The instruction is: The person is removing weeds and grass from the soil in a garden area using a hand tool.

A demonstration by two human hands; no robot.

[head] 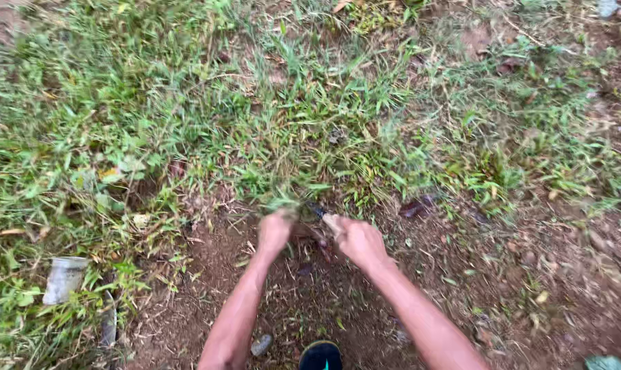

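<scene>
Both hands (317, 236) gripping grass tuft (286, 199)

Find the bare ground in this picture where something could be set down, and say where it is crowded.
Bare soil lies open right of the right hand, below the grass. Another bare strip runs between the arms. Crowded: thick grass above, and lower left around the pale container. The left hand grips a grass tuft.
</scene>
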